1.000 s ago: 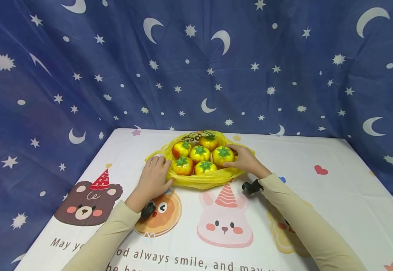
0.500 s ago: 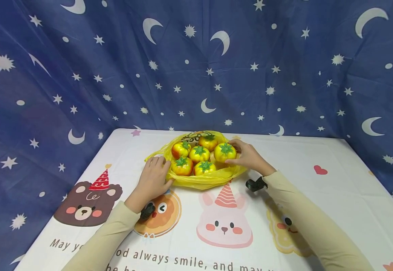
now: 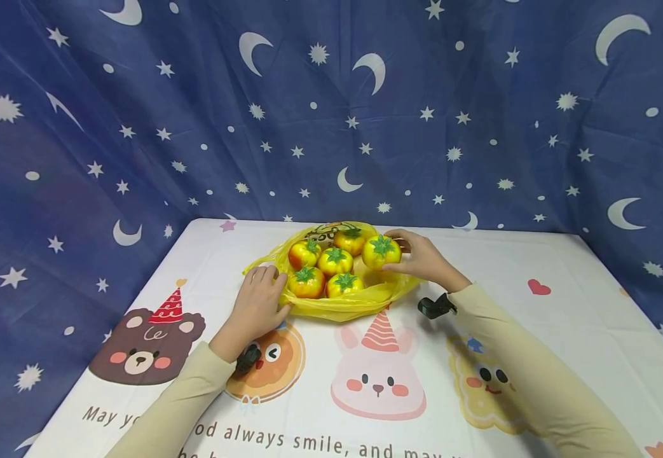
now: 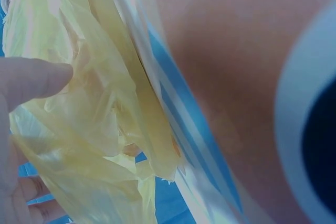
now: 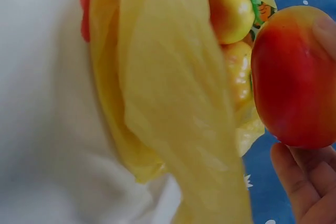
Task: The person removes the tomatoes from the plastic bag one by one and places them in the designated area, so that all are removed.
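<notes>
A yellow plastic bag point(image 3: 337, 310) lies spread open on the table, with several yellow-and-red tomatoes point(image 3: 335, 261) with green leafy tops inside it. At the bag's left rim, my left hand point(image 3: 257, 298) holds the plastic; in the left wrist view its thumb lies on one side of the bag point(image 4: 89, 108) and its fingers on the other. My right hand point(image 3: 424, 257) grips one tomato point(image 3: 381, 253) between thumb and fingers, raised at the bag's right side. Seen from the right wrist, that tomato point(image 5: 294, 77) shows its smooth red underside, apart from the others.
A white cloth point(image 3: 537, 331) with cartoon animals and lettering covers the table. Behind and to the left hangs a dark blue curtain point(image 3: 285, 172) with moons and stars. Black wrist cameras sit on the left wrist point(image 3: 248, 359) and right wrist point(image 3: 437, 306).
My right hand has lifted the tomato slightly and shifted it right, away from the others. My left hand has stayed at the bag's left rim.
</notes>
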Available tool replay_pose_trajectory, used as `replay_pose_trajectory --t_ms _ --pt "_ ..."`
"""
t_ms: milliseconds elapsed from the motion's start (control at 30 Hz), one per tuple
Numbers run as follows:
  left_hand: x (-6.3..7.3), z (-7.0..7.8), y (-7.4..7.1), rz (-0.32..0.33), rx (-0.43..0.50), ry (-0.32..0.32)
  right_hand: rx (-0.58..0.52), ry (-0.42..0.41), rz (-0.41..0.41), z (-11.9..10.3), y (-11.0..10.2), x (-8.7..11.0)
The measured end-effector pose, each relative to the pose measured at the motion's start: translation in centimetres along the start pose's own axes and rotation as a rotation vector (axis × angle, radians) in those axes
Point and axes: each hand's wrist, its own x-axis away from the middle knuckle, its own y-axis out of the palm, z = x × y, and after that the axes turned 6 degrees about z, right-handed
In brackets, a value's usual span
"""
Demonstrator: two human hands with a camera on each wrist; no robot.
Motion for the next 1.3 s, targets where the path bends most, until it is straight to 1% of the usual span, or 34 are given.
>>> replay_pose_trajectory --t_ms 167,400,667,867,1167,1300 --pt "0.0 -0.1 0.1 0.004 0.001 0.0 -0.066 0.02 0.0 -0.1 -0.2 0.0" --pt "0.1 -0.1 0.0 0.001 -0.003 0.0 -0.193 0.073 -0.019 -0.6 -0.6 0.3" --pt "0.1 0.0 0.0 -0.013 -0.01 0.0 -0.27 0.109 -0.02 -1.5 -1.7 0.7" --pt "0.1 0.0 -0.1 -0.02 -0.01 -0.006 -0.277 0.123 -0.025 -1.6 -2.5 1.0" --pt "0.1 0.2 -0.2 -0.016 -0.003 -0.003 -0.2 0.118 -0.028 -1.2 -4.1 1.9" --pt "0.1 0.1 -0.2 -0.015 -0.007 -0.004 -0.194 0.106 -0.029 -0.9 -4.8 2.0"
